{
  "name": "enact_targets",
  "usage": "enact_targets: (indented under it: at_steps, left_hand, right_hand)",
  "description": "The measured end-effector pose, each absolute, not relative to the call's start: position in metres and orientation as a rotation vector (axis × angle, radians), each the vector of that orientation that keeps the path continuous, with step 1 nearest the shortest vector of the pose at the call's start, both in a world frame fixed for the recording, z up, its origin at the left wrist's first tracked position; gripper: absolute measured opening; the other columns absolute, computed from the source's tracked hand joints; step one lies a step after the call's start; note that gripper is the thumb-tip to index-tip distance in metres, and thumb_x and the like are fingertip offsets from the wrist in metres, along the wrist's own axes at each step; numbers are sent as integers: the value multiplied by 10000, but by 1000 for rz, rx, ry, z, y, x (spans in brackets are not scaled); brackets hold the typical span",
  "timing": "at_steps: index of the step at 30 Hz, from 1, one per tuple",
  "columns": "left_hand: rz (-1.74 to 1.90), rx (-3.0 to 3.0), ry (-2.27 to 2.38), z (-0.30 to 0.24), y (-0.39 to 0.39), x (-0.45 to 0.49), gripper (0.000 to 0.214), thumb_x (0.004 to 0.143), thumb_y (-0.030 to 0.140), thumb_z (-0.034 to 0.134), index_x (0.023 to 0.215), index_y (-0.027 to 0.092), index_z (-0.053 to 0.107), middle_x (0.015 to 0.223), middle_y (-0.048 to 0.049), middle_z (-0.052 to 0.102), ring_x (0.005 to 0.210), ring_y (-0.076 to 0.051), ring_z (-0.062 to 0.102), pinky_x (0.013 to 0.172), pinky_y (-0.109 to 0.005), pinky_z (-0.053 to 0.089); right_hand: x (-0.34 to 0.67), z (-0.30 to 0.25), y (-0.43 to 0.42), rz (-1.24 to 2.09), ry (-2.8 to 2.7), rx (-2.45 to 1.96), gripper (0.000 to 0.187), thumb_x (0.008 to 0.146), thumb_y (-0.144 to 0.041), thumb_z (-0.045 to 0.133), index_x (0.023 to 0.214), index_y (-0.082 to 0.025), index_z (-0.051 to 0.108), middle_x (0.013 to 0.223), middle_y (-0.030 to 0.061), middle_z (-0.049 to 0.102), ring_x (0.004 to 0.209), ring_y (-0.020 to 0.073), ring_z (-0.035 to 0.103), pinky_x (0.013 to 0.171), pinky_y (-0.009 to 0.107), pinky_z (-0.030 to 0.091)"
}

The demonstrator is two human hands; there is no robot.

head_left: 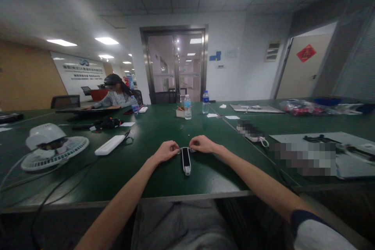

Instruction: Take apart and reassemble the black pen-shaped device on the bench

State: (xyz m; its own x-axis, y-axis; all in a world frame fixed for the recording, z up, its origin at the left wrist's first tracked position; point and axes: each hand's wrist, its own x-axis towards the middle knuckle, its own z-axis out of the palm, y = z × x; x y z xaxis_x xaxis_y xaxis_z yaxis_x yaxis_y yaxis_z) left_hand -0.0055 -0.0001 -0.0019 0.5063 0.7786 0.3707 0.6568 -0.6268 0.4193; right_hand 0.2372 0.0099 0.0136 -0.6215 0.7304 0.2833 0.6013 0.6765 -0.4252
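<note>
A narrow black-and-white plastic device [186, 161] lies lengthwise on the dark green table [137, 174], its far end between my hands. My left hand [165, 151] pinches the device's far left corner. My right hand [202, 144] pinches the far right corner, so the two sets of fingertips nearly meet. The fingers hide the top end of the device, and its near end rests on the table.
A white desk fan [52, 146] lies to the left, near a white power strip [109, 145] and dark cables. Water bottles [187, 107] stand ahead. A seated person [115, 99] works at the far end. Papers and a plastic bag [299, 107] lie to the right.
</note>
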Motion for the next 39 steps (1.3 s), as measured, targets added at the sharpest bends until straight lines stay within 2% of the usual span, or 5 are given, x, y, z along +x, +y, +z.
enact_targets:
  at_steps: [5, 13, 18, 29, 39]
  left_hand:
    - [719, 2573, 1246, 0, -2, -2, 150, 757, 268, 530, 805, 156, 617, 738, -11, 566, 642, -122, 490, 583, -225, 378]
    - [591, 2579, 1265, 6, -3, 4, 120, 743, 254, 513, 802, 165, 567, 750, -6, 550, 673, -131, 487, 595, -233, 366]
    - [564, 2588, 1204, 12, -4, 1, 119, 743, 269, 519, 792, 176, 574, 755, -17, 562, 677, -146, 496, 595, -248, 366]
    - [851, 2529, 1373, 4, 10, -25, 153, 749, 247, 521, 850, 170, 606, 728, -14, 562, 637, -142, 494, 592, -254, 375]
    - [1037, 2471, 1178, 4, -5, -7, 219, 840, 329, 470, 896, 151, 583, 805, -24, 608, 660, -127, 525, 633, -245, 415]
  right_hand:
    - [234, 17, 43, 332, -2429, -1109, 316, 840, -407, 484, 906, -168, 680, 820, 38, 671, 703, 134, 594, 645, 228, 425]
    - [179, 15, 150, -26, -2406, -1580, 356, 829, -249, 492, 1168, -177, 575, 1168, 134, 570, 1046, 225, 544, 821, 280, 424]
    - [160, 6, 173, -17, -2421, -1650, 286, 822, -212, 507, 1074, -173, 634, 1126, 145, 595, 1023, 237, 567, 805, 295, 442]
    - [175, 14, 104, -125, -2437, -1666, 231, 827, -194, 486, 945, -72, 643, 1047, 217, 620, 989, 252, 587, 807, 289, 429]
    - [187, 16, 9, 122, -2324, -1149, 158, 826, -183, 482, 898, -129, 612, 806, 51, 660, 701, 125, 591, 640, 209, 410]
